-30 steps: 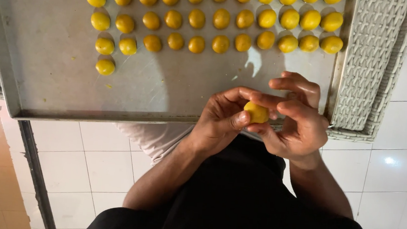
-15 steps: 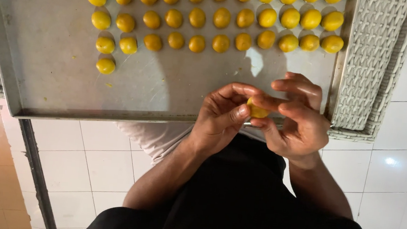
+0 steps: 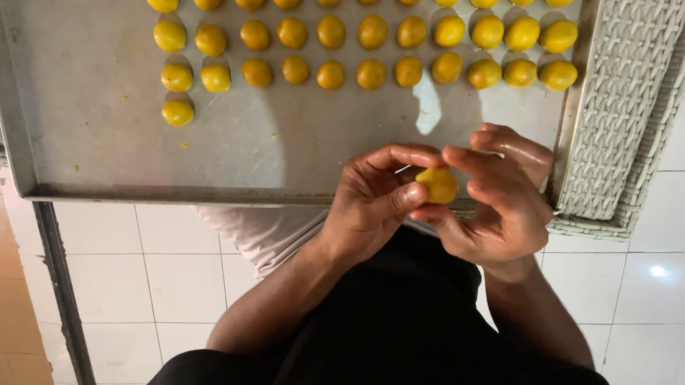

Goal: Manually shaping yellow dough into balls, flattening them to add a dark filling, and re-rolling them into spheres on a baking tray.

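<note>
1. Left hand (image 3: 371,199) and right hand (image 3: 502,201) both pinch one yellow dough ball (image 3: 437,185) between fingertips.
2. Ball sits over near edge of metal tray (image 3: 88,135).
3. Rows of yellow balls (image 3: 329,74) fill tray's far part.
4. Tray rests on wicker stand (image 3: 630,120).

Your two forearms are bare, with no sleeves, watch or rings visible on your left hand (image 3: 371,199) or right hand (image 3: 502,204). You wear black clothing below and a light-coloured garment underneath.
</note>
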